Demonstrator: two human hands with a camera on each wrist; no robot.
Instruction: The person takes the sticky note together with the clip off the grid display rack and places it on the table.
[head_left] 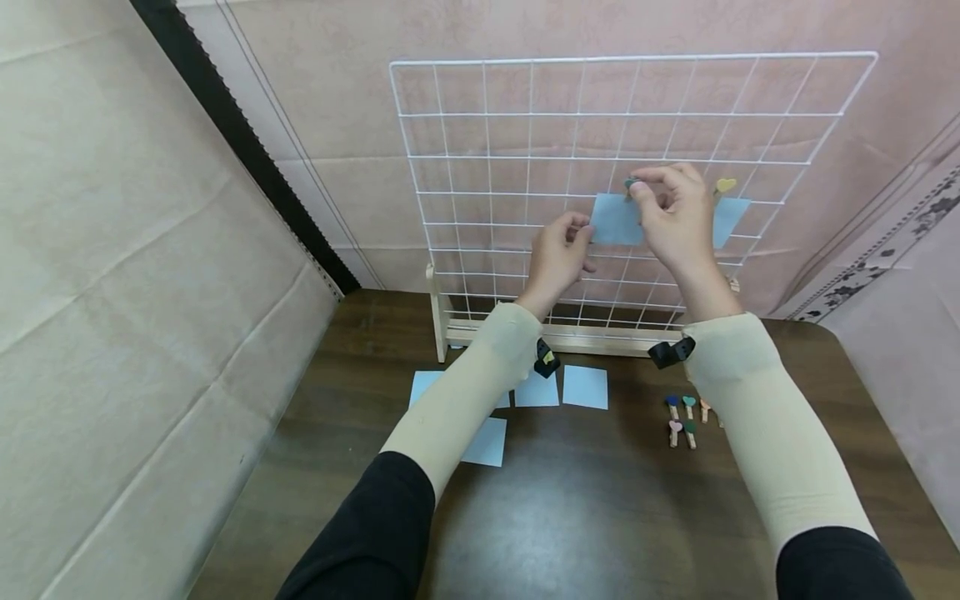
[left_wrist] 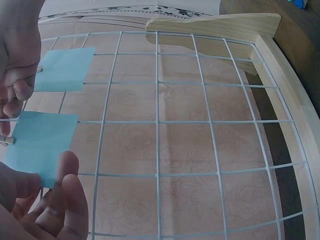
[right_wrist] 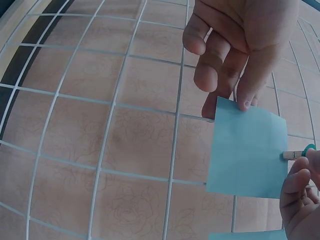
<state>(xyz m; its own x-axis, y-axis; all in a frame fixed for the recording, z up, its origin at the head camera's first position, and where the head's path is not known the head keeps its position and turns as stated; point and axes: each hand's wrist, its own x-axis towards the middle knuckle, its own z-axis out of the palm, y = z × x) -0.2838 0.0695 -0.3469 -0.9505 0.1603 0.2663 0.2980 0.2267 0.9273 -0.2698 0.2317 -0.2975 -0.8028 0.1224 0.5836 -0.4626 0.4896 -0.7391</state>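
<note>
A square blue paper (head_left: pixel 615 220) lies against the white wire grid (head_left: pixel 532 154). My left hand (head_left: pixel 561 254) pinches its lower left corner, with the thumb in front and fingers behind in the right wrist view. At the paper's top edge my right hand (head_left: pixel 677 215) pinches a small wooden clothespin (right_wrist: pixel 294 155) with a green heart; the paper's edge is at its tip. To the right hangs a second blue paper (head_left: pixel 730 220), under a clothespin with a yellow heart (head_left: pixel 724 185) and partly hidden by my right hand.
The grid stands in a wooden base (head_left: pixel 592 337) on the dark table (head_left: pixel 570 517). More blue papers (head_left: pixel 585 387) lie in front, partly under my left arm. Several heart clothespins (head_left: pixel 689 427) lie beside my right forearm. A pale curtain (head_left: pixel 150 250) hangs at the left.
</note>
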